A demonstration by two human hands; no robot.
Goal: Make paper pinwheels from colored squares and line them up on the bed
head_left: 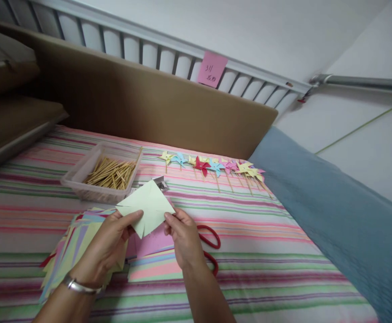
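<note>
Okay, from my remote seat: pale green paper square (151, 199) sits up between both hands, above the striped cloth, turned diamond-wise, one corner away from the wearer and one toward. Square, so no real long axis; the side-to-side diagonal runs roughly from hand to hand. Left hand (110, 235) reaches further in: thumb flat on the face near the lower-left edge, fingers tucked underneath, so I read it as closed on the sheet. Right hand (184, 235) has only the right corner, thumb and fingertips pinched together on it. I see slits running in from the corners toward the middle, centre uncut. Under and just left: loose fanned coloured papers (76, 242); below the square, between the forearms, a neater paper stack (158, 264). Red-handled scissors (217, 237) lie just beside the right hand, blades hidden from me. Beyond the square: clear plastic tray (88, 194) of wooden sticks (110, 175), plus a small open box (161, 184), contents too small for me to call. Further back right, a row of finished-looking pinwheels (202, 166) on sticks. Surface is the striped cloth (266, 287); behind it, brown board (149, 107) against a white radiator (132, 47), pink note (212, 69) on top, blue fabric (333, 215) off right.
</note>
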